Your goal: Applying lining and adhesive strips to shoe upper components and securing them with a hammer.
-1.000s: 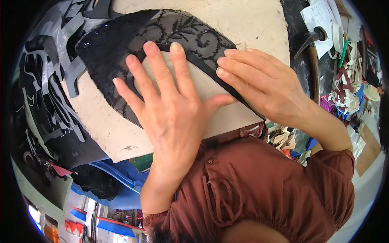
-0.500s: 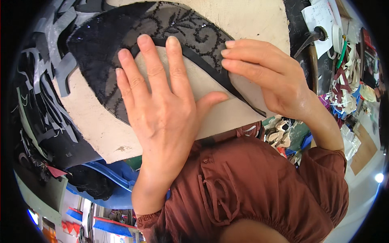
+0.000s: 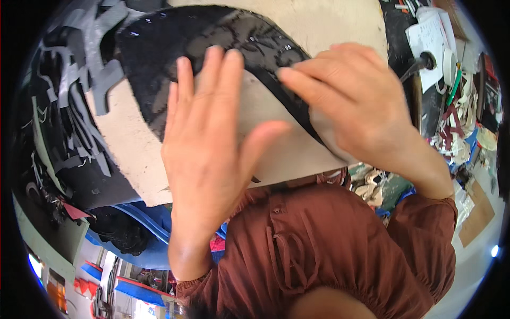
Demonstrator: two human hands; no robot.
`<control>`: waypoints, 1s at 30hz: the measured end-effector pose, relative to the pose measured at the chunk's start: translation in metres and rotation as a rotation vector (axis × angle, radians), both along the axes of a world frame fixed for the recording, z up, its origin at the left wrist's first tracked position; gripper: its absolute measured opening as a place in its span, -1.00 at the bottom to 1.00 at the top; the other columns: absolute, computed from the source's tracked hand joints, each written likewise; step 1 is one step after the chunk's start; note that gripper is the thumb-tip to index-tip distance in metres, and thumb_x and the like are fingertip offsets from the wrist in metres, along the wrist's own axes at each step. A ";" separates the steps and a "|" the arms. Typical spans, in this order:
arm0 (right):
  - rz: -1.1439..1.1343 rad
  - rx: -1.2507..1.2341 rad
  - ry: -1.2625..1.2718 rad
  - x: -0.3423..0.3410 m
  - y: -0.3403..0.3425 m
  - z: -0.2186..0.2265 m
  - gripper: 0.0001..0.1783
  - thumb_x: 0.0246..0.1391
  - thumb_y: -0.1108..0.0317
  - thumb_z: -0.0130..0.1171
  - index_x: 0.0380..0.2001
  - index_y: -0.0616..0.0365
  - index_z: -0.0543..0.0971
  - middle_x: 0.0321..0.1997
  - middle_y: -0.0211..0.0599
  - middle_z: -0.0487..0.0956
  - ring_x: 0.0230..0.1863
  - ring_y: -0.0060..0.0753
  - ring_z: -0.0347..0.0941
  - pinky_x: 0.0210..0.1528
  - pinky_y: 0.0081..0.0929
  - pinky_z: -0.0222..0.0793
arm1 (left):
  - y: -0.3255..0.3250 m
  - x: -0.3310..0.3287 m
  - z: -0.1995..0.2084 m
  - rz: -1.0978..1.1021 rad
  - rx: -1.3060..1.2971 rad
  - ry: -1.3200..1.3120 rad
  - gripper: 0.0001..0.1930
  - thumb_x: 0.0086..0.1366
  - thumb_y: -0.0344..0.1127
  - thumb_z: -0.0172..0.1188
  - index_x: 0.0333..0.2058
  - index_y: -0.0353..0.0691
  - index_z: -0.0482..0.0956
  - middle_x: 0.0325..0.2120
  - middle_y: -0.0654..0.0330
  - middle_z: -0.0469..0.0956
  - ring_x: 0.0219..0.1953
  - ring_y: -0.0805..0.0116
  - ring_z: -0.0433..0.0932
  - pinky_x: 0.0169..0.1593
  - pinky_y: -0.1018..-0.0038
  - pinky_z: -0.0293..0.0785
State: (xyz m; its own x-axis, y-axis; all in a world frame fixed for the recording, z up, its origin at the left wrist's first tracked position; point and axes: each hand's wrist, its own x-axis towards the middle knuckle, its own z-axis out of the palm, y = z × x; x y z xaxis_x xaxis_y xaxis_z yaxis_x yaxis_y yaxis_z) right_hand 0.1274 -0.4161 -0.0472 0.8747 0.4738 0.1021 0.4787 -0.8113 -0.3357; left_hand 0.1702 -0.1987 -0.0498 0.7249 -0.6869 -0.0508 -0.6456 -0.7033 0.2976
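"Where's the black lace piece (image 3: 212,34)?"
"Upper middle of the frame."
"The hands?"
"The left hand (image 3: 204,143) is stretched flat, fingers closer together than before; the right hand (image 3: 366,101) has curled more, whether pinching, one cannot tell."

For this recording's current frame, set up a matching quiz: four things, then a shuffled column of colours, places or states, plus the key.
1. Left hand
2. Lace fabric
3. Shirt
4. Grey strips

A. Reddish-brown, with a tied cord
B. Black, lying on the beige board
C. At the picture's upper left
D. Open, thumb out sideways

Pairs: 1-D, 2-B, 3-A, 4-C
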 end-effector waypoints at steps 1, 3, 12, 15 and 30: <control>-0.021 0.065 -0.091 0.003 0.004 -0.002 -0.57 -0.16 0.44 0.19 -0.11 0.17 0.64 -0.09 -0.28 0.55 -0.14 -0.20 0.50 -0.03 -0.25 0.38 | 0.006 0.002 0.000 0.093 -0.181 0.050 -0.22 0.19 0.08 0.24 0.23 -0.37 0.34 0.25 -0.12 0.33 0.32 -0.25 0.22 0.29 0.01 0.22; 0.023 0.023 -0.158 0.000 0.022 -0.003 -0.62 -0.11 0.39 0.15 -0.14 0.18 0.64 -0.13 -0.33 0.54 -0.14 -0.24 0.48 -0.03 -0.29 0.36 | 0.027 -0.017 0.007 0.133 -0.170 0.044 -0.24 0.20 0.05 0.25 0.24 -0.36 0.34 0.25 -0.12 0.33 0.32 -0.22 0.23 0.30 0.02 0.22; -0.171 0.296 -0.076 0.058 0.040 0.011 -0.60 0.08 0.62 0.10 0.03 0.28 0.54 -0.07 -0.04 0.58 -0.02 -0.04 0.50 0.06 -0.28 0.38 | 0.082 0.013 0.008 0.277 -0.556 0.257 -0.40 0.26 -0.20 0.29 0.22 -0.32 0.38 0.21 -0.08 0.40 0.29 0.05 0.35 0.31 0.21 0.24; -0.206 0.467 0.008 0.065 0.058 -0.002 -0.61 0.12 0.57 0.14 0.05 0.31 0.53 -0.06 -0.01 0.58 -0.05 -0.03 0.51 0.06 -0.32 0.38 | 0.139 0.040 0.014 0.594 -0.431 -0.121 -0.54 0.25 -0.22 0.27 0.08 -0.29 0.47 0.06 -0.06 0.48 0.15 0.02 0.43 0.19 0.18 0.32; -0.486 0.200 -0.024 0.065 0.018 0.046 -0.52 0.12 0.44 0.24 0.14 0.15 0.51 0.05 -0.23 0.53 0.04 -0.29 0.46 0.01 -0.42 0.35 | 0.514 0.129 -0.029 1.519 -0.110 -0.072 -0.48 0.08 -0.15 0.41 -0.03 -0.35 0.63 -0.07 -0.05 0.63 0.00 0.14 0.62 0.06 0.32 0.47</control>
